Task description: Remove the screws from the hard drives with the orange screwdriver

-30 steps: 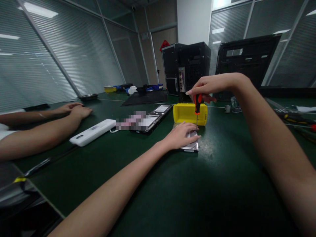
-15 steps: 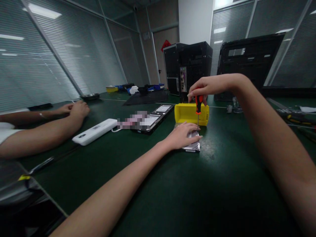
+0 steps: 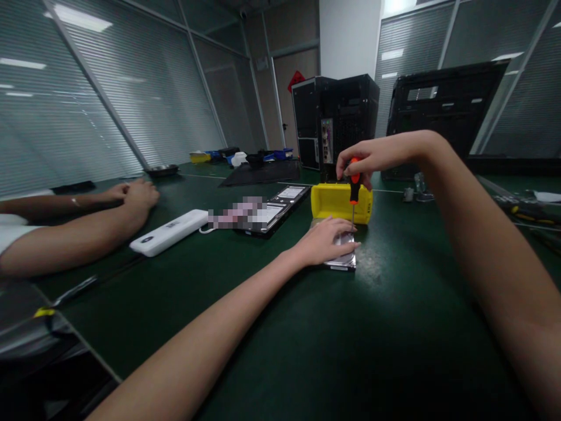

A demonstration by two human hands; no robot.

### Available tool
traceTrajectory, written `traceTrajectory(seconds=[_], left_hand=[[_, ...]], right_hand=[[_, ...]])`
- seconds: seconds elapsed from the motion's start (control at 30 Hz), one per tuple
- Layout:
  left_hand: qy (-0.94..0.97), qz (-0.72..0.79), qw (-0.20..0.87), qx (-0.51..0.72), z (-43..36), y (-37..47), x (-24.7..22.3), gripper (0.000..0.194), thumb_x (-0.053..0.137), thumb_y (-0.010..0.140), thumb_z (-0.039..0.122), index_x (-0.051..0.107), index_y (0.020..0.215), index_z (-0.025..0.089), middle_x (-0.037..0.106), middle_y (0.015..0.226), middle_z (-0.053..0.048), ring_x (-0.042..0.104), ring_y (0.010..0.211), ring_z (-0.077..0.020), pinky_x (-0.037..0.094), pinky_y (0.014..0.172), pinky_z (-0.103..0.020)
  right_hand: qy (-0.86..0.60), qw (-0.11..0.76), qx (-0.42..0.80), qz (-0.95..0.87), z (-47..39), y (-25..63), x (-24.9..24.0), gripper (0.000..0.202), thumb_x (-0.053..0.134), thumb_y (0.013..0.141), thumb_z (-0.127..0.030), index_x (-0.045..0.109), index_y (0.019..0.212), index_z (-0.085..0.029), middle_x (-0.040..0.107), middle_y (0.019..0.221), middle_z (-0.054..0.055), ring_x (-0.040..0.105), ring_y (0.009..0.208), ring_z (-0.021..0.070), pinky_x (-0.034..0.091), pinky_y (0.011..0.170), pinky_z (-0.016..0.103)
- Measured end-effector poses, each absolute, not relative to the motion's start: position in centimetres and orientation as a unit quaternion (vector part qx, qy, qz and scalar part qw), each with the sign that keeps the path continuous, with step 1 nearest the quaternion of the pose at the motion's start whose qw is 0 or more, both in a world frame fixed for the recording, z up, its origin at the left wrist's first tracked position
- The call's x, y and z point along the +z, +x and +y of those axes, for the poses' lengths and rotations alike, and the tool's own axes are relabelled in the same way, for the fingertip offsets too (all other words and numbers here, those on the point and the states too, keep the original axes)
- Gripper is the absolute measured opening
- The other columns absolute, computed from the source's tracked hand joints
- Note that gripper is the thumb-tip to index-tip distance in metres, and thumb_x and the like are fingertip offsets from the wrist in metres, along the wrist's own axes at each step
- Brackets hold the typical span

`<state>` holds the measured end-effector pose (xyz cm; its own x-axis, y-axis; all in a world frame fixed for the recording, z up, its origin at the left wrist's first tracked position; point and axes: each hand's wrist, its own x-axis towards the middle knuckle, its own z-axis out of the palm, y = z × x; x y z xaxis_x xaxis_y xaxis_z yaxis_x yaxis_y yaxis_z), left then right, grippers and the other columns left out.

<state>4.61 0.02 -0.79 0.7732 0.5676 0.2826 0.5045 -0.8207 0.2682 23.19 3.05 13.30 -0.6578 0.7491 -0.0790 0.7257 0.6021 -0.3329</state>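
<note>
The left hand (image 3: 326, 241) lies flat, fingers spread, on a silver hard drive (image 3: 343, 257) on the green tabletop (image 3: 394, 327). The right hand (image 3: 370, 158) grips an orange-handled screwdriver (image 3: 354, 182) upright, tip on the drive's far right corner, just in front of a yellow tray (image 3: 337, 202).

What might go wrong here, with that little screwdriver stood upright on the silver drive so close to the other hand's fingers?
1. The screwdriver stands on its thin tip, pinched only at the top by the right hand; it may slip off the screw.
2. The left hand lies flat on the hard drive, fingertips right beside the shaft, so a slip could jab them or scratch the drive.
3. Any loosened screw could roll away on the dark green table unless it reaches the yellow tray.
</note>
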Motion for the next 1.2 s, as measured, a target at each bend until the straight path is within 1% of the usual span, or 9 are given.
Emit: traceTrajectory(seconds=[0.1, 0.33, 0.5, 0.6, 0.67, 0.77, 0.87, 1.03, 1.2], left_hand=[[0.937, 0.288, 0.087, 0.177, 0.03, 4.59, -0.84, 0.04, 0.046, 0.086, 0.046, 0.056, 0.114, 0.019, 0.055, 0.119, -0.007, 0.048, 0.111, -0.0213, 0.035, 0.096, -0.038], [0.938, 0.285, 0.086, 0.176, 0.08, 4.67, -0.85, 0.04, 0.046, 0.086, 0.045, 0.056, 0.114, 0.018, 0.055, 0.118, -0.007, 0.048, 0.11, -0.0215, 0.036, 0.095, -0.037], [0.938, 0.285, 0.087, 0.176, 0.07, 4.68, -0.84, 0.04, 0.046, 0.086, 0.045, 0.056, 0.114, 0.018, 0.055, 0.117, -0.007, 0.049, 0.109, -0.0214, 0.037, 0.094, -0.038], [0.939, 0.282, 0.086, 0.179, 0.09, 4.65, -0.88, 0.04, 0.046, 0.086, 0.045, 0.056, 0.114, 0.017, 0.055, 0.117, -0.008, 0.048, 0.109, -0.0212, 0.037, 0.095, -0.037], [0.938, 0.281, 0.086, 0.181, 0.1, 4.64, -0.9, 0.041, 0.046, 0.086, 0.045, 0.056, 0.114, 0.017, 0.055, 0.117, -0.008, 0.048, 0.11, -0.0212, 0.036, 0.095, -0.037], [0.938, 0.282, 0.088, 0.182, 0.11, 4.64, -0.89, 0.04, 0.046, 0.086, 0.045, 0.056, 0.114, 0.017, 0.055, 0.118, -0.008, 0.048, 0.11, -0.0212, 0.036, 0.095, -0.038], [0.938, 0.284, 0.091, 0.178, 0.08, 4.67, -0.83, 0.04, 0.046, 0.086, 0.044, 0.056, 0.114, 0.018, 0.055, 0.118, -0.007, 0.048, 0.11, -0.0215, 0.036, 0.095, -0.038], [0.937, 0.286, 0.087, 0.179, 0.06, 4.7, -0.81, 0.039, 0.047, 0.086, 0.044, 0.056, 0.114, 0.018, 0.055, 0.118, -0.007, 0.048, 0.11, -0.0218, 0.035, 0.096, -0.038], [0.938, 0.285, 0.083, 0.177, 0.12, 4.68, -0.81, 0.041, 0.046, 0.086, 0.045, 0.056, 0.114, 0.018, 0.055, 0.118, -0.008, 0.048, 0.11, -0.0216, 0.036, 0.095, -0.037]], right_hand=[[-0.416, 0.035, 0.17, -0.893, 3.16, 23.42, 13.19, 0.032, 0.046, 0.085, -0.039, 0.054, 0.108, -0.019, 0.062, 0.1, 0.005, 0.063, 0.077, 0.0145, 0.051, 0.064, 0.024], [-0.415, 0.032, 0.182, -0.891, 3.15, 23.18, 13.25, 0.036, 0.049, 0.083, -0.044, 0.053, 0.106, -0.017, 0.063, 0.094, 0.005, 0.063, 0.075, 0.0142, 0.05, 0.063, 0.024], [-0.428, 0.018, 0.177, -0.886, 3.09, 23.05, 13.3, 0.044, 0.048, 0.08, -0.053, 0.058, 0.099, -0.015, 0.064, 0.085, 0.005, 0.063, 0.073, 0.0155, 0.05, 0.062, 0.026], [-0.432, 0.022, 0.181, -0.883, 3.21, 23.1, 13.17, 0.05, 0.045, 0.078, -0.06, 0.06, 0.096, -0.016, 0.064, 0.085, 0.006, 0.063, 0.075, 0.0176, 0.051, 0.061, 0.026], [-0.433, 0.033, 0.199, -0.878, 3.31, 23.19, 13.1, 0.049, 0.039, 0.081, -0.059, 0.059, 0.096, -0.017, 0.064, 0.087, 0.006, 0.063, 0.076, 0.018, 0.051, 0.06, 0.026], [-0.427, 0.044, 0.223, -0.875, 3.36, 23.31, 13.08, 0.039, 0.032, 0.088, -0.048, 0.056, 0.098, -0.018, 0.064, 0.089, 0.006, 0.063, 0.073, 0.0167, 0.051, 0.06, 0.027], [-0.435, 0.042, 0.202, -0.876, 3.22, 23.25, 13.12, 0.03, 0.036, 0.088, -0.041, 0.054, 0.099, -0.019, 0.064, 0.087, 0.005, 0.062, 0.071, 0.016, 0.051, 0.059, 0.026], [-0.438, 0.032, 0.185, -0.879, 2.91, 23.04, 13.22, 0.034, 0.039, 0.086, -0.046, 0.055, 0.098, -0.018, 0.063, 0.078, 0.005, 0.062, 0.068, 0.0156, 0.05, 0.058, 0.026], [-0.415, 0.024, 0.205, -0.886, 3.07, 23.31, 13.28, 0.038, 0.042, 0.084, -0.051, 0.056, 0.096, -0.017, 0.062, 0.072, 0.003, 0.06, 0.062, 0.0133, 0.048, 0.056, 0.024]])
